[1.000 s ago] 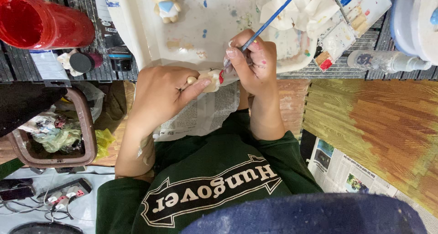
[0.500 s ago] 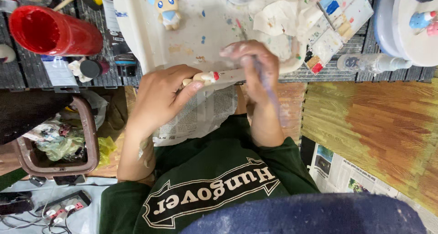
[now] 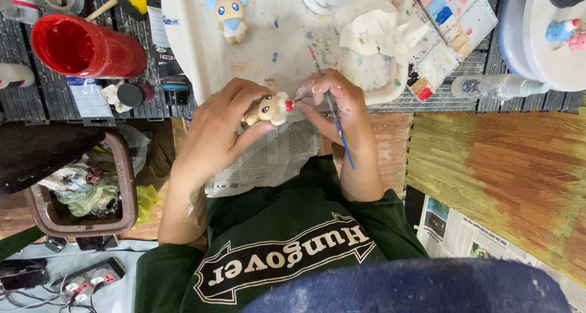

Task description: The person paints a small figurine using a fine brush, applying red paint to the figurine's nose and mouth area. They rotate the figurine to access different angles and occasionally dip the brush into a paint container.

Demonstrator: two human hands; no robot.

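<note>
1. Head view, the only one. Left hand (image 3: 213, 130) has its fingers wrapped round a small tan figurine (image 3: 268, 109) and pinches it between thumb and fingertips. The face points up at the camera.
2. Right hand (image 3: 336, 102) grips a thin blue-handled paintbrush (image 3: 332, 108). Its fingers are narrow, pen-style. The handle runs back past the wrist; the tip end pokes out beyond the fingertips. The thumb touches the figurine's head.
3. The figurine sits between the two sets of fingertips, above a folded newspaper (image 3: 268, 160) on the lap.
4. Done, as far as shown: tan body coat, dark eyes and one red patch at the head on the right-hand side. I judge the base colours to be mostly on.
5. Left: cannot tell for the back and underside, which are hidden by the left fingers. Some pale areas near the red patch look unpainted, so detail work is likely open.
6. Beyond the fingertips: white round tray (image 3: 183, 50) speckled with paint and a finished figurine with blue ears (image 3: 227, 11). A crumpled tissue (image 3: 375, 32) and a watercolour palette (image 3: 452, 26) lie toward the right.
7. Off the left hand's far side: red cup (image 3: 85, 47). Below it is a brown bin (image 3: 85, 197) with scraps.
</note>
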